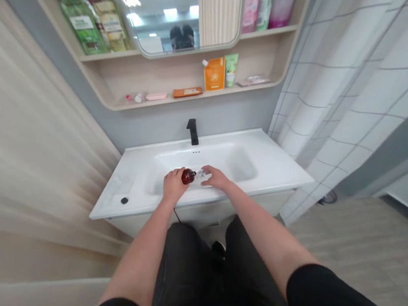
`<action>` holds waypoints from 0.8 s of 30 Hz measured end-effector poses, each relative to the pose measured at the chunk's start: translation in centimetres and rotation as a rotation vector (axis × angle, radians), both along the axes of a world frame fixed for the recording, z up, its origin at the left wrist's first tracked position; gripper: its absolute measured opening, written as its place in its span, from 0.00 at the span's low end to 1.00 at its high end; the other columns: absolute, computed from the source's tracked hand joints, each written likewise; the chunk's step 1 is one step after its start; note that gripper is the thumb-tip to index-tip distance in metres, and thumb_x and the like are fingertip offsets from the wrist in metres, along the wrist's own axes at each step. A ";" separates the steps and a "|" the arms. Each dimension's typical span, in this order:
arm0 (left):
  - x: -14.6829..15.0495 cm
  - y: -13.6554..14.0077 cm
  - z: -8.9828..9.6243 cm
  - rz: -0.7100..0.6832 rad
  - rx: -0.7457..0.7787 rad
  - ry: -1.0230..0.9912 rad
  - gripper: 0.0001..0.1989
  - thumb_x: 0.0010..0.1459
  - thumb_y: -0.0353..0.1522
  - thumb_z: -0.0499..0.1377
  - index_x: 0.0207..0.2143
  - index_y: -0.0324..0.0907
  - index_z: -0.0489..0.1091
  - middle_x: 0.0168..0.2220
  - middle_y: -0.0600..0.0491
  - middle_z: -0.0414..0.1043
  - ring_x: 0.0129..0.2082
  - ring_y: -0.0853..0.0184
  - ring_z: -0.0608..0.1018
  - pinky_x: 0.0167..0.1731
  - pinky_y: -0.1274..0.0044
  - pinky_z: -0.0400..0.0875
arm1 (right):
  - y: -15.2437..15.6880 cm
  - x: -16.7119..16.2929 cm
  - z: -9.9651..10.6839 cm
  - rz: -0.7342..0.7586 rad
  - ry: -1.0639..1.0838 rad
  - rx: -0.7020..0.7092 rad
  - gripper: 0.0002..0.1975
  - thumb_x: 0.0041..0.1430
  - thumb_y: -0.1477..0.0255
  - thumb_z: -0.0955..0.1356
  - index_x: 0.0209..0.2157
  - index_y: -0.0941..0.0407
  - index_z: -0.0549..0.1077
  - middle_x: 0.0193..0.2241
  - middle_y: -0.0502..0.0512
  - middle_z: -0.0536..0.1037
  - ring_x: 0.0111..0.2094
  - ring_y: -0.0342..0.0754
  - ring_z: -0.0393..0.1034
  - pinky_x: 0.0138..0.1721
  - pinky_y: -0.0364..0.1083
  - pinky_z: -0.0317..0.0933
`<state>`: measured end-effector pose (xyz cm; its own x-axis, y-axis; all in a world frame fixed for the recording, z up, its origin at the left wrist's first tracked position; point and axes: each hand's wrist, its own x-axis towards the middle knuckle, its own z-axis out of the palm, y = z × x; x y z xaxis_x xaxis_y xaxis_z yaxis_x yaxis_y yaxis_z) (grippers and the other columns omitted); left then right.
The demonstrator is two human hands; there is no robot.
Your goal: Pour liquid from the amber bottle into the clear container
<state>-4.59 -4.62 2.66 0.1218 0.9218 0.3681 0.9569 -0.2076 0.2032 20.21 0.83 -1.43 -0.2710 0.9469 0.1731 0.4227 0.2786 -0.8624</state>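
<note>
Brown bottle (188, 176) clamped in left hand (174, 185), neck toward clear container (200, 175) gripped by right hand (214, 176), over sink (244, 160); I'd guess pouring, needs steady aim.

Two grips are working here, my left grip (174, 184) and right grip (215, 177), holding one dark red bottle (187, 176) and one clear piece (200, 175) respectively. One sink (244, 162) is lying beneath them. One black faucet (193, 132) is standing beyond them. One black disc (124, 200) is resting left of my left grip. Above both, one orange pouch (214, 73), one green tube (231, 70) and one flat orange pack (187, 92) are sharing a shelf (252, 60).
</note>
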 end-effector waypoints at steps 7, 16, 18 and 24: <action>0.1 -0.2 0.0 0.024 0.030 0.038 0.32 0.61 0.32 0.66 0.68 0.47 0.71 0.61 0.42 0.78 0.59 0.48 0.77 0.61 0.60 0.68 | 0.2 0.0 -0.4 -0.001 -0.008 0.016 0.40 0.42 0.70 0.85 0.59 0.50 0.77 0.49 0.54 0.84 0.52 0.57 0.80 0.59 0.56 0.71; 0.3 -0.4 0.0 0.036 0.041 0.049 0.32 0.62 0.31 0.65 0.69 0.48 0.71 0.63 0.41 0.77 0.62 0.47 0.75 0.64 0.57 0.64 | 0.1 -0.1 -0.2 -0.007 -0.006 0.033 0.40 0.41 0.70 0.85 0.58 0.50 0.77 0.49 0.54 0.84 0.52 0.57 0.80 0.57 0.55 0.72; 0.4 -0.4 0.0 0.035 0.053 0.053 0.32 0.63 0.31 0.64 0.70 0.48 0.70 0.63 0.41 0.77 0.62 0.47 0.74 0.65 0.56 0.63 | 0.0 -0.1 -0.2 -0.009 -0.016 0.031 0.39 0.41 0.70 0.85 0.58 0.50 0.77 0.49 0.54 0.84 0.52 0.57 0.80 0.58 0.56 0.72; 0.6 -0.6 0.2 0.047 0.041 0.057 0.32 0.64 0.31 0.63 0.70 0.49 0.70 0.64 0.40 0.76 0.64 0.46 0.73 0.68 0.54 0.60 | -0.2 -0.1 0.1 -0.021 -0.031 0.017 0.40 0.41 0.70 0.85 0.58 0.50 0.77 0.50 0.55 0.84 0.52 0.57 0.80 0.60 0.56 0.71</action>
